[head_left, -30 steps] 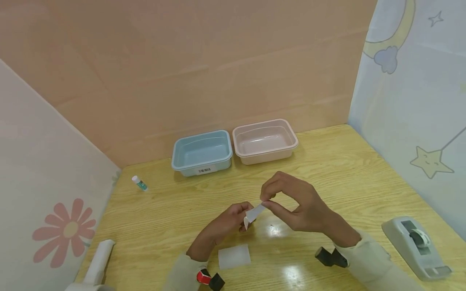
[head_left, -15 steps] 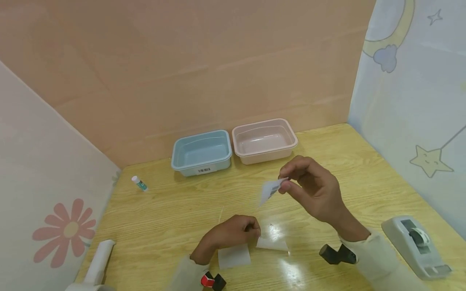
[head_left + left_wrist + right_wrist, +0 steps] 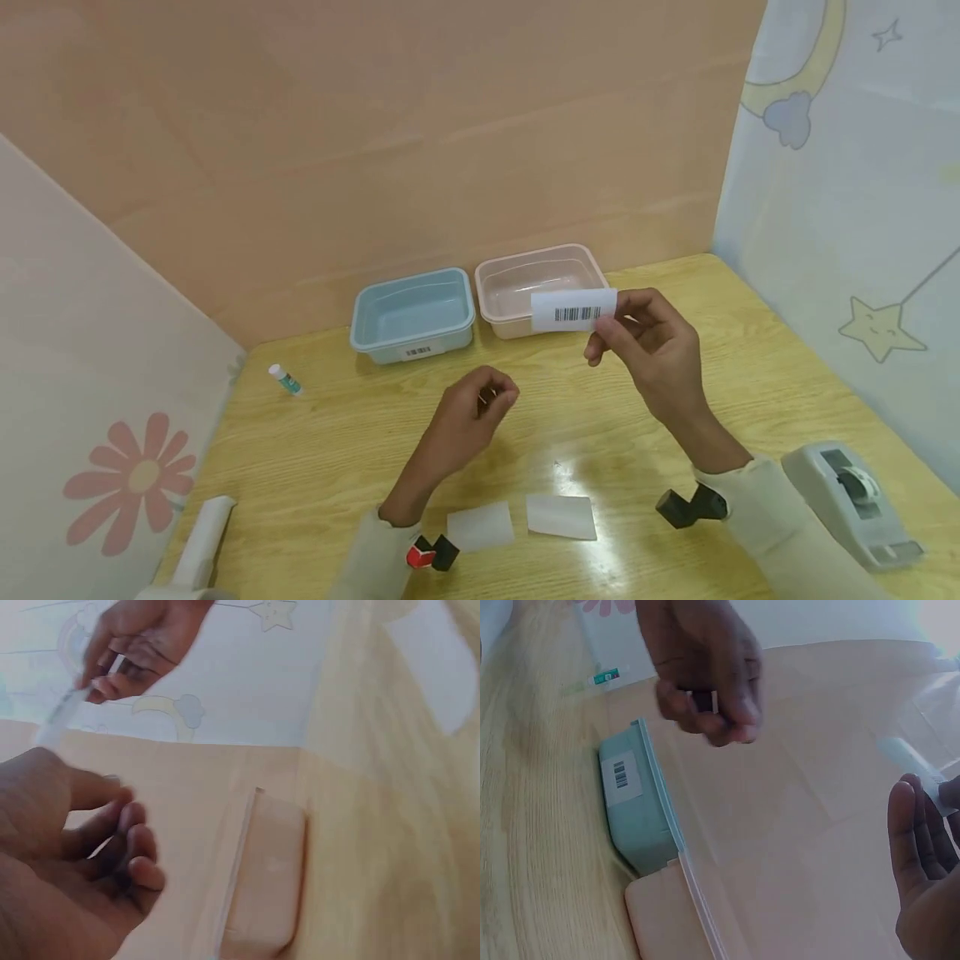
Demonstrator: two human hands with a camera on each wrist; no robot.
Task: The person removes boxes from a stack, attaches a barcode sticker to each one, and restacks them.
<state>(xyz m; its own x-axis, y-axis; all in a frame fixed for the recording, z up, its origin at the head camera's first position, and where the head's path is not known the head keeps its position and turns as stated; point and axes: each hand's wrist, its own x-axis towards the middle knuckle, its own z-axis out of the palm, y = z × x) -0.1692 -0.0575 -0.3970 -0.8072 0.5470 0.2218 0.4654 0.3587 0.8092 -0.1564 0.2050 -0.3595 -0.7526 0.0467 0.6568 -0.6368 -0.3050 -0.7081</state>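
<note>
My right hand (image 3: 660,358) pinches a white barcode label (image 3: 551,312) by its right end, thumb in front. The label is held up flat, barcode facing me, and overlaps the front of the pink bin (image 3: 517,329) in the head view. My left hand (image 3: 468,421) is raised over the table, left of the label, fingers loosely curled and nothing in them. Below it lie two blank white slips of paper, a left slip (image 3: 480,527) and a right slip (image 3: 561,517). The left wrist view shows the label (image 3: 64,716) edge-on.
A blue bin (image 3: 411,321) with a barcode label (image 3: 423,348) on its front stands beside the pink one. A glue stick (image 3: 286,380) lies at the far left. A grey tape dispenser (image 3: 851,504) sits at the right, and a white handled object (image 3: 201,542) at the near left.
My left hand has left a white slip on the table and risen away from it. My right hand has lifted the label up and to the right and turned its barcode toward me.
</note>
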